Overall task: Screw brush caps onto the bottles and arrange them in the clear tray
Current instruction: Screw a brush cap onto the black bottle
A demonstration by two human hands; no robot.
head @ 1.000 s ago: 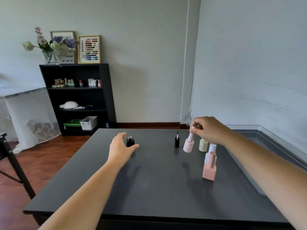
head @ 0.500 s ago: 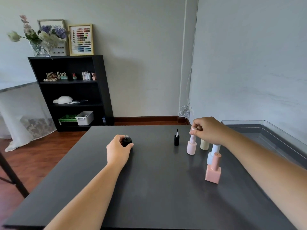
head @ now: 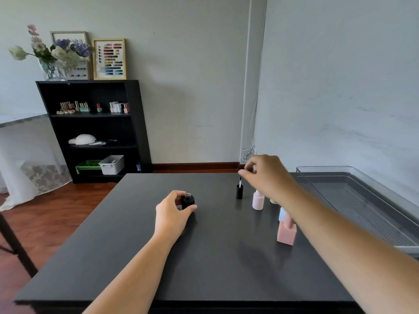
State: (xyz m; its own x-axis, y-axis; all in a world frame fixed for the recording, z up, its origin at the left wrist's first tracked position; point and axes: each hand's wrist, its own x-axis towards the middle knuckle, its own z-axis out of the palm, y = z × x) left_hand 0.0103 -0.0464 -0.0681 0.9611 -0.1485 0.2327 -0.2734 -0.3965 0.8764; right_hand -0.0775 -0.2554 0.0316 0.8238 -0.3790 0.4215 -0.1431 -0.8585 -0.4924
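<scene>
Nearest, toward the right edge of the tabletop (head: 140, 268), a capped pink square bottle (head: 286, 233) stands upright. A pale blue bottle (head: 281, 213) is just behind it, half hidden by the right forearm.

Further in, around the middle of the tabletop, the left hand (head: 173, 215) grips the black bottle (head: 188, 201). Thumb and fingers curl round its body, and the threaded neck is open and upright. The bottle looks small, light, hard and smooth, likely glass, so it could slip or tip. Holding it low round the body, as here, should steady it for threading.

Beyond it, toward the far edge, a pale pink round bottle (head: 258, 201) stands just beside the black brush cap (head: 239, 191). The cap rests on its top with the thin white stem pointing up. The stem is slender and probably flexes, so the stiff black barrel is the better place to pinch.

The right hand (head: 266, 175) hovers over the cap, fingers loosely bent. Forefinger and thumb are drawn close together just above the stem tip and seem not to touch it, though blur hides the gap.

The clear tray (head: 322, 172) lies along the right edge with nothing visible inside.
</scene>
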